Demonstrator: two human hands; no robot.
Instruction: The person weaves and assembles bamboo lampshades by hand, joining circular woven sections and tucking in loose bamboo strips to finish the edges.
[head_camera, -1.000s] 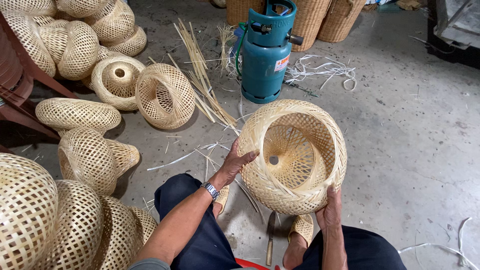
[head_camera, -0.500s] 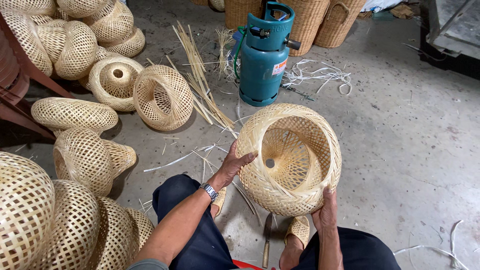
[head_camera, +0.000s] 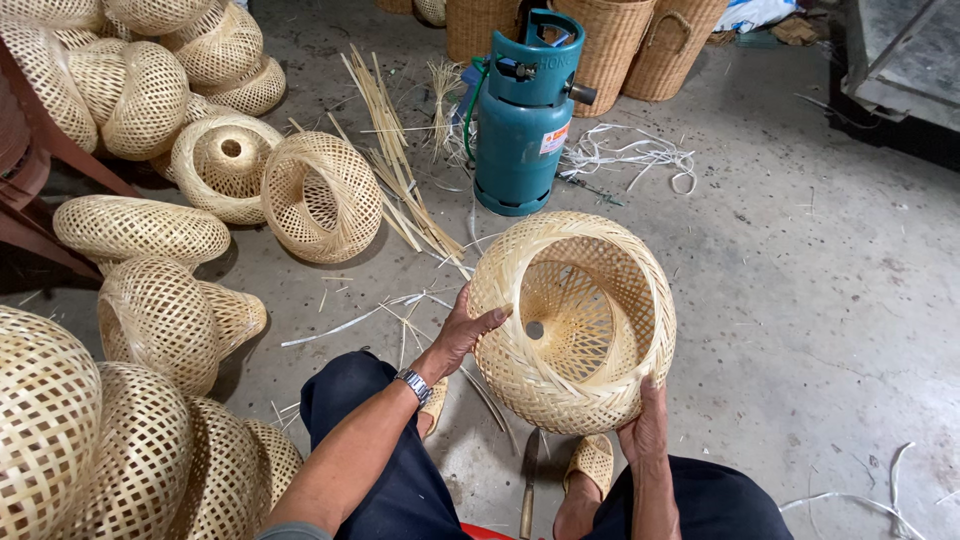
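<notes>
I hold a pale woven bamboo lampshade (head_camera: 575, 320) in front of my knees, its wide mouth turned up toward me and a small round hole showing at the bottom. My left hand (head_camera: 465, 330) grips its left rim, a metal watch on that wrist. My right hand (head_camera: 645, 425) supports the lower right edge from underneath. Both hands touch the weave; the shade hangs above the concrete floor.
Several finished woven shades (head_camera: 320, 195) lie piled at the left and lower left. A teal gas cylinder (head_camera: 525, 115) stands ahead, with bamboo strips (head_camera: 395, 160) beside it. Tall wicker baskets (head_camera: 610, 45) stand behind. A knife (head_camera: 527, 485) lies between my sandalled feet.
The shade has been rotated slightly between my hands and sits a little lower and nearer. My right hand has shifted along the bottom rim.
</notes>
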